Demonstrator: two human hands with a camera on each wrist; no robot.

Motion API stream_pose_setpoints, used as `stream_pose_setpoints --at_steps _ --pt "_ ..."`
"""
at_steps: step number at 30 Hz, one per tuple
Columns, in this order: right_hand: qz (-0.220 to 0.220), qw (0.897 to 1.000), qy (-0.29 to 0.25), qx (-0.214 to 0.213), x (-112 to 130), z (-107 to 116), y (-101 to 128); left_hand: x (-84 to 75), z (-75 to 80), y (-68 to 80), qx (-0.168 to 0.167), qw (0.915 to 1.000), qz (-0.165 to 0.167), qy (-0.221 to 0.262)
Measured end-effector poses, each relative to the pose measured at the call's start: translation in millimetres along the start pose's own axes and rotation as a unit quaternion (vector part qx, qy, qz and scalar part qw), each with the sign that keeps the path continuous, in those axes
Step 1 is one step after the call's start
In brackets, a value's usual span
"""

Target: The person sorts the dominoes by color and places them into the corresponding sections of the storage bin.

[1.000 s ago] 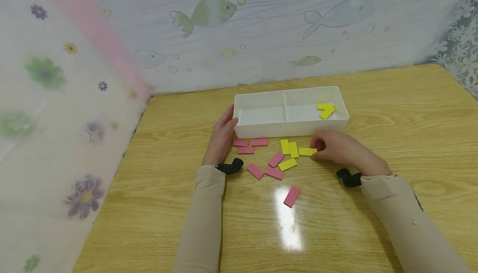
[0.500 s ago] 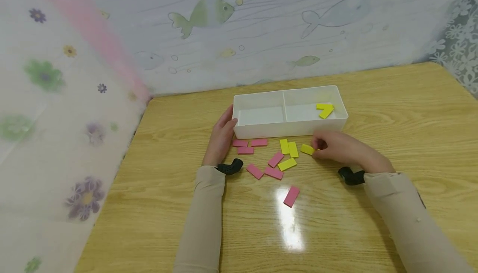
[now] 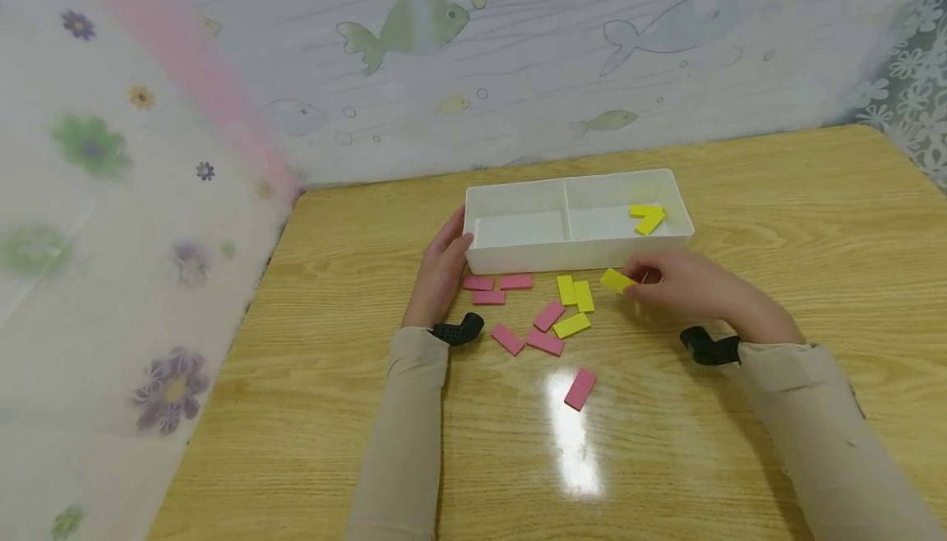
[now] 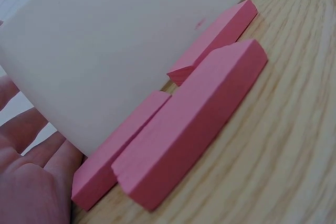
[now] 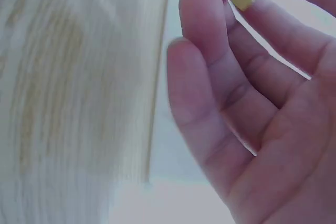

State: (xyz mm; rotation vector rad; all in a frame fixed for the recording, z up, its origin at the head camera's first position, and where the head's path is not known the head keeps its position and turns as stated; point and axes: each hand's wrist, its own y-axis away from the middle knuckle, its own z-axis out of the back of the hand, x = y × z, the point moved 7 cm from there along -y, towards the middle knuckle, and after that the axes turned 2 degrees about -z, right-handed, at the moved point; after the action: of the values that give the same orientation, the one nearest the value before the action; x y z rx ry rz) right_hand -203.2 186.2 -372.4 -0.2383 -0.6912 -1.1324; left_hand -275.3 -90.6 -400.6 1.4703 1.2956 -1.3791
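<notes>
Head view: right hand pinches yellow block.

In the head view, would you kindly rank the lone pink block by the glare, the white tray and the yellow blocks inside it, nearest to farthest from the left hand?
1. White tray, touching the left hand.
2. Lone pink block, toward the table's near edge.
3. Yellow blocks in the tray, right compartment.
</notes>
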Motion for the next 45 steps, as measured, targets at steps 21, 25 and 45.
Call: stream_pose_setpoints --at_steps 21,25,45 --pt "-0.033 0.989 -0.075 -0.123 -4 34 11 -16.4 -4.2 7.8 0.015 0.9998 -0.012 -0.01" --pt "-0.037 0.98 -0.097 -0.168 -9 41 13 -17.2 -1.8 8.7 0.005 0.9996 -0.004 -0.028" --pt "-0.041 0.954 -0.179 -0.236 -38 47 19 -16.2 -5.5 8.0 -0.004 0.9988 -0.002 -0.049"
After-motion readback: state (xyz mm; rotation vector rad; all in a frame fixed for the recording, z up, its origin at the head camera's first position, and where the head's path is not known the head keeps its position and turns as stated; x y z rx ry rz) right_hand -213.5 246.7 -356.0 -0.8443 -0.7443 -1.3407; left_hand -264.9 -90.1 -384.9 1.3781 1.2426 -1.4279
